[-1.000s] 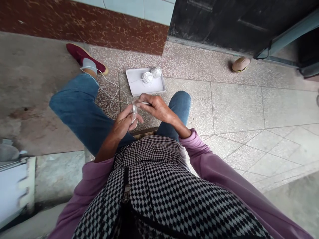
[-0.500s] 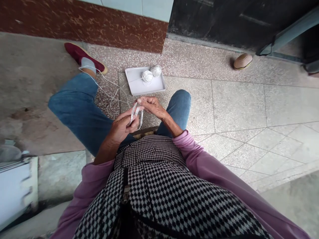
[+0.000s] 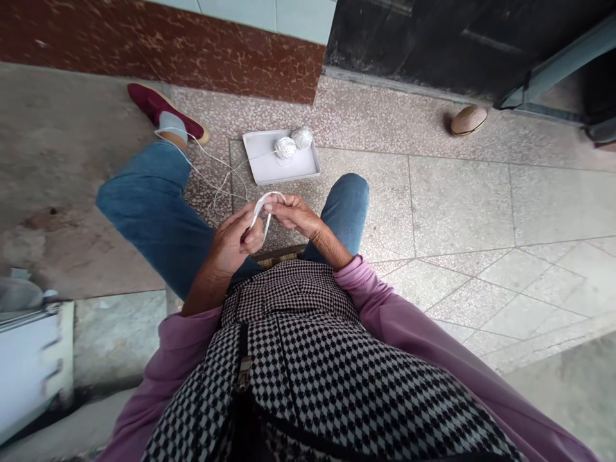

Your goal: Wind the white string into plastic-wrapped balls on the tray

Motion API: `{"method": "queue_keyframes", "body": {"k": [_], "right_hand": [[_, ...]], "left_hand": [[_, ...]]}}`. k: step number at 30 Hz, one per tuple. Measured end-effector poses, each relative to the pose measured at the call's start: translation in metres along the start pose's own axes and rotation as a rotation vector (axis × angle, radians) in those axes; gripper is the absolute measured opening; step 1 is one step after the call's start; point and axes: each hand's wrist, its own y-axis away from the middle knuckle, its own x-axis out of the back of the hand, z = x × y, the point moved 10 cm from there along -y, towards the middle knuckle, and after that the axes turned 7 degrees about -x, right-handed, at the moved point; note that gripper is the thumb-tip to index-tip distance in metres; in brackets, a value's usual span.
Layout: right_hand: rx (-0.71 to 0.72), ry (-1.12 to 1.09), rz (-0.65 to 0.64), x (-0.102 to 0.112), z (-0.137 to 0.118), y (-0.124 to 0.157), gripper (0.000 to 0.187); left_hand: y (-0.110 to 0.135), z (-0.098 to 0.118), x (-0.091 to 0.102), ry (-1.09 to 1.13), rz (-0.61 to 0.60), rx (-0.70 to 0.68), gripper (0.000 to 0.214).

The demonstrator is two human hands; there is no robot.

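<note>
I sit with my knees apart above a tiled floor. My left hand (image 3: pixel 234 239) is closed around a small white knitted strip (image 3: pixel 264 206) that loops up between both hands. My right hand (image 3: pixel 291 212) pinches the top of the same strip, fingers curled together. White yarn strands (image 3: pixel 219 181) trail from the strip across the floor and over my left ankle. They lead to two white yarn balls (image 3: pixel 292 143) lying in a flat white tray (image 3: pixel 269 168) just beyond my hands.
A dark red shoe (image 3: pixel 161 110) is on my outstretched left foot. A tan shoe (image 3: pixel 468 119) lies by the dark door at the back right. A brown speckled wall base runs along the back. A white box edge (image 3: pixel 33 359) sits at the lower left.
My right hand has drawn in closer to my left hand. The white strip now arches up between them in a loop instead of lying folded in my left hand.
</note>
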Motion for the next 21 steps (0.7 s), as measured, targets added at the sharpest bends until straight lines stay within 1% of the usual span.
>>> {"method": "queue_keyframes", "body": {"k": [3,5,7,10,12,15,18,20,21], "right_hand": [[0.026,-0.091,0.072,0.009,-0.005,-0.004,0.041],[0.032,-0.142,0.11,0.016,-0.008,-0.005,0.04],[0.019,-0.164,0.121,0.019,-0.008,-0.004,0.039],[-0.003,-0.166,0.119,0.019,-0.007,-0.003,0.041],[0.0,-0.159,0.113,0.021,-0.007,-0.002,0.044],[0.013,-0.107,0.05,0.026,-0.01,-0.003,0.046],[0.017,-0.02,-0.07,0.029,-0.012,-0.005,0.043],[0.022,0.016,-0.122,0.031,-0.012,-0.006,0.045],[0.028,0.017,-0.122,0.032,-0.012,-0.007,0.048]], "left_hand": [[0.002,0.002,0.011,-0.02,0.084,0.009,0.023],[0.005,0.003,0.016,-0.051,0.108,0.018,0.025],[0.007,0.001,0.015,-0.08,0.072,0.023,0.032],[0.006,-0.002,0.01,-0.096,-0.014,-0.006,0.044],[0.005,-0.002,0.012,-0.099,-0.028,-0.022,0.046],[0.003,-0.002,0.025,-0.1,0.023,-0.013,0.035],[0.002,-0.002,0.042,-0.103,0.083,-0.003,0.025],[0.002,-0.002,0.046,-0.125,0.068,-0.009,0.024],[0.002,-0.003,0.044,-0.143,0.038,-0.011,0.025]]}}
